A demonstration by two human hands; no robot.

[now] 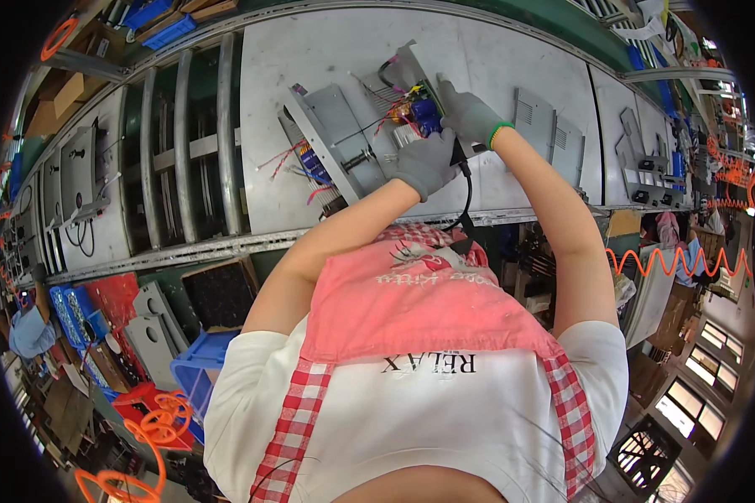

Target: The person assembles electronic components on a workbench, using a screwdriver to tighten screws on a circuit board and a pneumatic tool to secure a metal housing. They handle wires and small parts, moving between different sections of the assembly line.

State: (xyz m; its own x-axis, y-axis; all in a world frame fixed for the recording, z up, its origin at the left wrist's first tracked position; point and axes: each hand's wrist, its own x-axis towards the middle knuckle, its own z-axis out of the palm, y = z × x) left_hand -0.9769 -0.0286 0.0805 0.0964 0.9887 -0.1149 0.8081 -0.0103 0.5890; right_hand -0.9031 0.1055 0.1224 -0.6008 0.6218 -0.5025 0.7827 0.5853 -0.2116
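Observation:
My left hand (pixel 428 163), in a grey glove, is closed at the near end of a grey metal panel (pixel 413 67) with electronics beside it. What its fingers hold is hidden. Next to it, a black cable (pixel 467 191) with a thick black end runs down toward my apron. My right hand (pixel 471 116), gloved too, lies against the panel's outer side, a finger stretched along it. Between the hands and a grey sheet-metal housing (pixel 331 113) sit blue cylindrical parts (pixel 425 111), a copper-coloured coil and thin coloured wires. More wired boards (pixel 313 163) show at the housing's left side.
Two vented grey metal covers (pixel 533 121) lie on the pale worktop (pixel 512 50) to the right. Beyond a gap stand more metal brackets (pixel 646 163). Metal rollers (pixel 184 147) fill the line at left, with another grey housing (pixel 75 172) past them. A blue crate (pixel 197 369) stands below.

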